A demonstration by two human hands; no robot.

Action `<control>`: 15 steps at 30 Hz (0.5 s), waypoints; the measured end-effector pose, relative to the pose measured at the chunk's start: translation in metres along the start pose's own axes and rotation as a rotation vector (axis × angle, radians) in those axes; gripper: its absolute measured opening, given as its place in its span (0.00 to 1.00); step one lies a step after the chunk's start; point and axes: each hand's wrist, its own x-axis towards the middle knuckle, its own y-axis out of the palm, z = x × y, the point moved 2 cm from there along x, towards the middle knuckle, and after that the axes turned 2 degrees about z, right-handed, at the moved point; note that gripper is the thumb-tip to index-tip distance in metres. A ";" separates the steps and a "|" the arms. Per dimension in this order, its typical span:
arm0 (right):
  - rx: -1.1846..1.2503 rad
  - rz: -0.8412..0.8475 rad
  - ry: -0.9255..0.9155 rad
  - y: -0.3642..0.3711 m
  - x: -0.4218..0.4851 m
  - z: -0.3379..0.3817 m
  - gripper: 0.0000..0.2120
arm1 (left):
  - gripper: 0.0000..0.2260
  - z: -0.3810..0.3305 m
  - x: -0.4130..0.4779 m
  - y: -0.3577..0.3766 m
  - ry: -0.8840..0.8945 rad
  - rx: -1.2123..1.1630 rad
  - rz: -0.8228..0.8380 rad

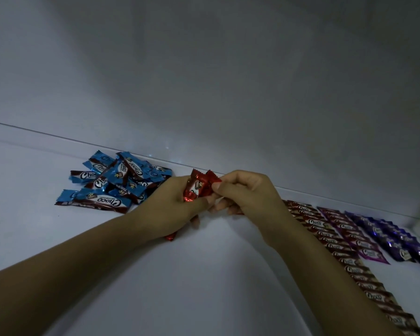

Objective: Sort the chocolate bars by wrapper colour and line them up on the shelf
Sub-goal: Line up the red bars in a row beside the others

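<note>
Red-wrapped chocolate bars (199, 187) stand bunched between my two hands near the middle of the white shelf (155, 275). My left hand (172, 207) grips the bunch from the left, and a red wrapper end (170, 236) sticks out below its palm. My right hand (243, 192) pinches the top edge of a red bar with thumb and forefinger. A loose heap of blue-wrapped bars (112, 183) lies to the left against the back wall.
On the right, sorted rows run towards me: a long brown row (344, 251), a shorter magenta row (352, 234) and a dark purple row (393, 236). The grey back wall (228, 81) rises behind the shelf's rear edge.
</note>
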 end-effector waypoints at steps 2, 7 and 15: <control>0.043 -0.042 0.017 -0.004 0.001 -0.002 0.04 | 0.03 0.000 0.000 0.000 -0.015 -0.062 -0.035; 0.090 -0.129 0.026 -0.018 0.002 -0.001 0.05 | 0.06 0.003 0.000 -0.001 -0.112 -0.203 -0.165; 0.058 -0.073 -0.055 -0.018 0.002 -0.002 0.05 | 0.06 0.004 0.002 -0.005 -0.138 -0.301 -0.301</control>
